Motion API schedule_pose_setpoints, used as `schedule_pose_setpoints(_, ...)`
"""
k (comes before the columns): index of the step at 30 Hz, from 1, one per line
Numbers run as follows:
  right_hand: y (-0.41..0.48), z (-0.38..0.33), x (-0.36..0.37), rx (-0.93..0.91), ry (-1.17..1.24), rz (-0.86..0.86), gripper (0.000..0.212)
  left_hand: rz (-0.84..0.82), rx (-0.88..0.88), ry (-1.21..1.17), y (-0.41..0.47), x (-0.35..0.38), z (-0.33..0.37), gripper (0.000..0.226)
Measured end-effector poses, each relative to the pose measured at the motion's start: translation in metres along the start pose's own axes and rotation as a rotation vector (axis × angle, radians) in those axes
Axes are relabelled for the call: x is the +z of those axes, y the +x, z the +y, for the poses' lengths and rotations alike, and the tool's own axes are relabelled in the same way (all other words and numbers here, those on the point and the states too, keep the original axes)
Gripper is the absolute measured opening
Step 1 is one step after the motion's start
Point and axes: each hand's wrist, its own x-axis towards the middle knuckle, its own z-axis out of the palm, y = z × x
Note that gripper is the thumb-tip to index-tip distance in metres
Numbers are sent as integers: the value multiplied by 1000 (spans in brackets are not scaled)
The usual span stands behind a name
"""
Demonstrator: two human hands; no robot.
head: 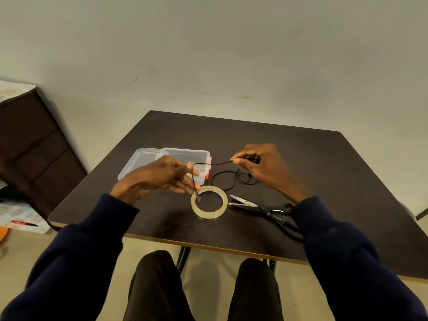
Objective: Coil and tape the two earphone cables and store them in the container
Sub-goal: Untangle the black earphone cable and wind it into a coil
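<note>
Nearest the counter's [162, 228] front edge lie a roll of clear tape [194, 208] and, to its right, black-handled scissors [261, 208], blades partly apart, handles under the right sleeve. Above them, the left hand [157, 177] pinches the black earphone cable [217, 163] between thumb and forefinger, the other fingers [183, 188] loosely extended; one cable end dangles from it into the ring of the tape. The right hand [261, 167] pinches the same cable farther along, so that a short span runs between the hands, while the remainder lies in loose loops on the counter below it. Behind the left hand stands the clear container [185, 154], open, its lid [139, 163] beside it on the left. A second cable cannot be made out. Judged step: beginning to coil the first cable; the next move calls for winding even loops round the left fingers.
</note>
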Motion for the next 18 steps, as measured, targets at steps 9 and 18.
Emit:
schedule_pose_setpoints(9, 5, -11, 5, 13, 63, -65, 14, 285, 59, 283, 14, 11, 14, 57)
schedule_pose_setpoints(18, 2, -13, 13, 15, 57, -72, 8, 665, -35, 1025, 5, 28, 7, 71)
